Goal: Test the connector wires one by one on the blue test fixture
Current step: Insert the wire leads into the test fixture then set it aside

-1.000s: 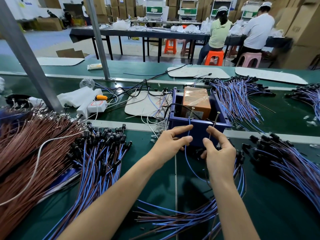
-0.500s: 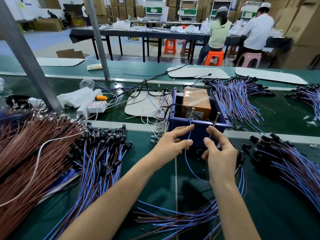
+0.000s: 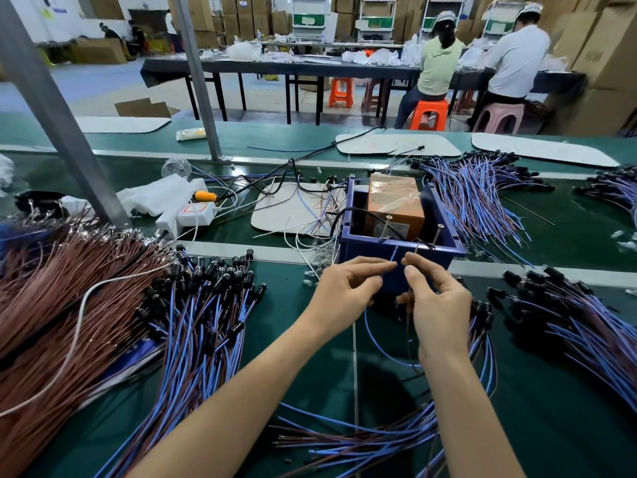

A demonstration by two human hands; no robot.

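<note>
Green bench (image 3: pixel 551 426), fixture (image 3: pixel 365 248) beyond hands (image 3: pixel 344 288) (image 3: pixel 439 305) pinching wire (image 3: pixel 368 326)

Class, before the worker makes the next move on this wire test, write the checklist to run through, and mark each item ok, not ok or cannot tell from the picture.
1. Left hand pinches the thin blue wire lead: ok.
2. Right hand holds a second lead: cannot tell, its fingers hide it.
3. Two upright metal pins on the blue plastic box fixture stand unobstructed: ok.
4. Blue lead's tip touches a pin: not ok, it appears to end lower, at the front wall.
5. Pile of blue-and-brown wires with black connectors lies apart from the fixture: ok.
</note>
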